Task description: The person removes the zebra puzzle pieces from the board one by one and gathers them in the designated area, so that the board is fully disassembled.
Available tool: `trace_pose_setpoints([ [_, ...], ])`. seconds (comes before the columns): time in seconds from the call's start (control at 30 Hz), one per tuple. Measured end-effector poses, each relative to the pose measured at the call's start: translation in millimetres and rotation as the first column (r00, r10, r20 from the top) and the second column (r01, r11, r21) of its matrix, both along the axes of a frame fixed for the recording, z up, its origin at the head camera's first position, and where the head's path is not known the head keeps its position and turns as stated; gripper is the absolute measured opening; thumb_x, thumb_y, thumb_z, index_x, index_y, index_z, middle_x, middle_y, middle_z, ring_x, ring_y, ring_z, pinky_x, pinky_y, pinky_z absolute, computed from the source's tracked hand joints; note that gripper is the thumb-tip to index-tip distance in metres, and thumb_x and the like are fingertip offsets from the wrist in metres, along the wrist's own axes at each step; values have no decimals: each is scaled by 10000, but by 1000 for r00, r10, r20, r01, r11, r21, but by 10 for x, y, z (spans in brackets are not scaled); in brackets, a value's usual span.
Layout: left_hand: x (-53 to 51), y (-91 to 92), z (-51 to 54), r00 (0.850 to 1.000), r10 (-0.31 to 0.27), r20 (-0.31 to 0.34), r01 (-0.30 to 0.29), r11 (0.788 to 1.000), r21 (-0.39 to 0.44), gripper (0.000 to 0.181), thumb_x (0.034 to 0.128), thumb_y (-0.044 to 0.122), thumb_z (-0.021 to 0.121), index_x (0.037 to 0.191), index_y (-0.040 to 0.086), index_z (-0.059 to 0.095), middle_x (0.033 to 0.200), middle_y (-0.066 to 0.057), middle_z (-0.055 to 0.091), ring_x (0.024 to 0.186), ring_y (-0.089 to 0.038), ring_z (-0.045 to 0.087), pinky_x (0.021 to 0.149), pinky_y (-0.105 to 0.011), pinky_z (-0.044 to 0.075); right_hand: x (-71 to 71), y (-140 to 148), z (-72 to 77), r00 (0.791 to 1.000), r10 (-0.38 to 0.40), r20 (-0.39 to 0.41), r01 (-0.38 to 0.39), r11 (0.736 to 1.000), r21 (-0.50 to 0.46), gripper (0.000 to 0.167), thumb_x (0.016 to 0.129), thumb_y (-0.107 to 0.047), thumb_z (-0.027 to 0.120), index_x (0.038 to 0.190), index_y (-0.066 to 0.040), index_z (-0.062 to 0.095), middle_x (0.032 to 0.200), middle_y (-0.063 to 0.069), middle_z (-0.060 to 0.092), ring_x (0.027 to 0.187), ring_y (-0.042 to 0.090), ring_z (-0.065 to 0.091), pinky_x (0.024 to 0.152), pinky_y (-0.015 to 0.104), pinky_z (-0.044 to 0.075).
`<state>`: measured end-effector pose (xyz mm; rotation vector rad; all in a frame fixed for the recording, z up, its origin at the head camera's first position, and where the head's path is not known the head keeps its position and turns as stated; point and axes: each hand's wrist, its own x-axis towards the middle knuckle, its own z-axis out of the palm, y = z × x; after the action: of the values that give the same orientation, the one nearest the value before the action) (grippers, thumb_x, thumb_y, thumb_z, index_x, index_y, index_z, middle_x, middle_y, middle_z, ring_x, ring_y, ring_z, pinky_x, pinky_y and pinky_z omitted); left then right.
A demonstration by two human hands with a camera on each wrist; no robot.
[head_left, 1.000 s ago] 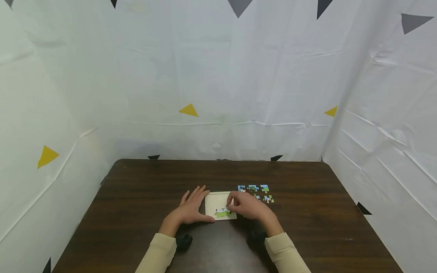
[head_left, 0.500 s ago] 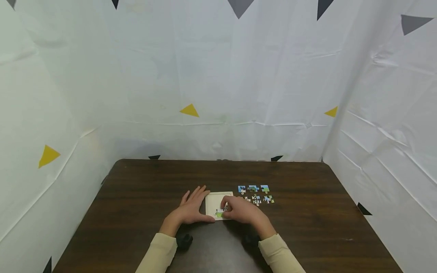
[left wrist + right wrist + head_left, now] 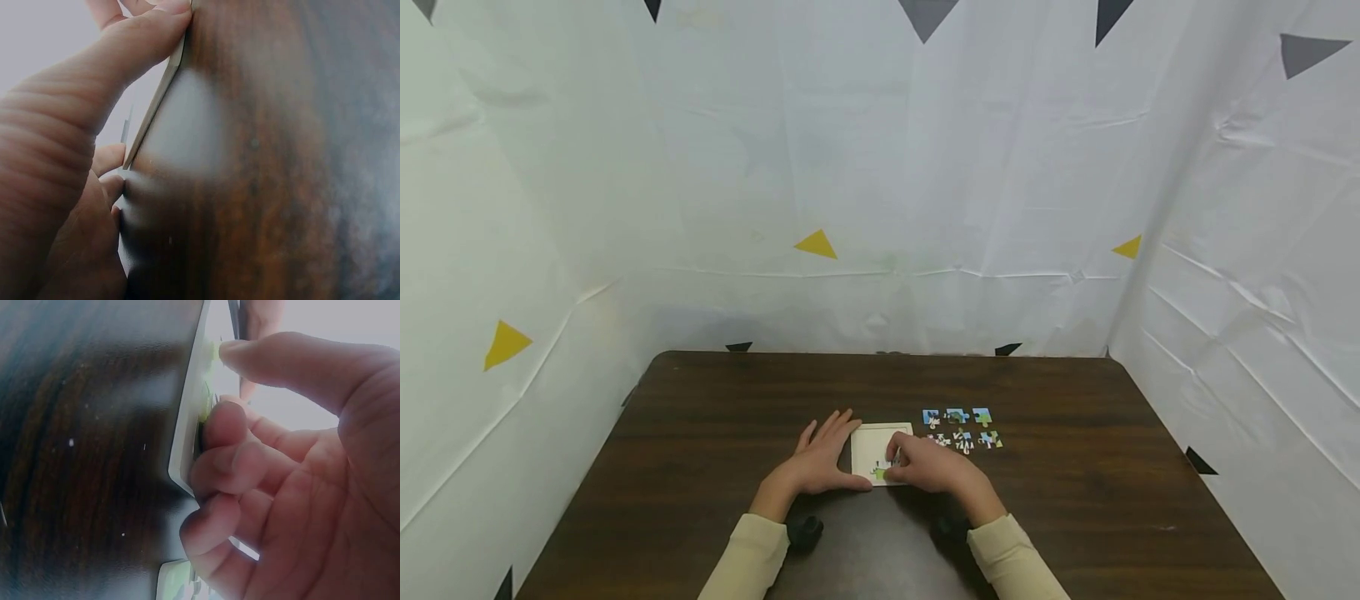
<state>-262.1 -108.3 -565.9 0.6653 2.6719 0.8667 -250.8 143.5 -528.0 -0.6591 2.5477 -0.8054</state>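
A pale square puzzle tray lies on the dark wooden table. Joined jigsaw pieces with green and black-and-white print sit in its lower part. My left hand braces the tray's left side with extended fingers, and the thumb touches its front edge. Over the tray's right half, my right hand has curled fingers and pinches a puzzle piece down at the tray, which the fingers mostly cover. In the right wrist view the thumb stands a little apart from the curled fingers.
Several loose puzzle pieces lie in two rows beyond and right of the right hand. The brown tabletop stretches to both sides. White curtains with triangles hang behind and beside it.
The right hand has shifted left over the tray and now covers more of the joined pieces. Its fingers moved slightly in the last half second. The left hand stays in place.
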Motion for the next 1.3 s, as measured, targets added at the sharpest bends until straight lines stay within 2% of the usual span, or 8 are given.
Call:
trace_pose_setpoints([
  [0.17,-34,-9,-72,1000,-2,0,2,1000,20,1196,804,727,828,1699,119,319,1812,-146,180,1690,-392,105,1310,-703,3,13,6,9,1000,18,5,-17,1000,-16,188,1020,-196,723,1130,-94,610,817,-15,606,682,127,538,643,314,446],
  [0.33,-89,-13,-193,1000,7,-8,-7,1000,18,1196,793,739,827,1711,169,312,1823,-92,162,1702,-346,86,1323,-669,-15,20,10,10,999,35,-11,-35,999,-9,185,1021,-176,721,1137,-101,599,836,-22,611,697,119,548,664,320,464],
  [0.5,-121,-19,-253,1000,11,-10,-11,1000,19,1187,792,734,833,1715,202,310,1825,-62,158,1705,-323,82,1326,-665,-17,28,16,13,999,37,1,-37,999,2,201,1025,-179,718,1156,-102,586,846,-10,611,707,132,549,669,332,463],
  [0.97,-118,-24,-270,1000,13,-11,-12,1000,18,1196,782,769,818,1713,215,312,1824,-56,163,1704,-320,92,1324,-673,-1,45,12,22,998,59,9,-59,998,-16,229,1029,-143,711,1166,-91,535,769,-35,553,642,113,490,617,284,398],
  [1.3,-76,-10,-187,1000,6,-15,-5,1000,26,1204,792,778,806,1708,169,316,1820,-104,170,1696,-369,103,1313,-691,-2,26,23,17,999,43,-17,-43,999,-7,244,1017,-171,747,1155,-122,551,782,-46,585,643,96,509,618,278,418],
])
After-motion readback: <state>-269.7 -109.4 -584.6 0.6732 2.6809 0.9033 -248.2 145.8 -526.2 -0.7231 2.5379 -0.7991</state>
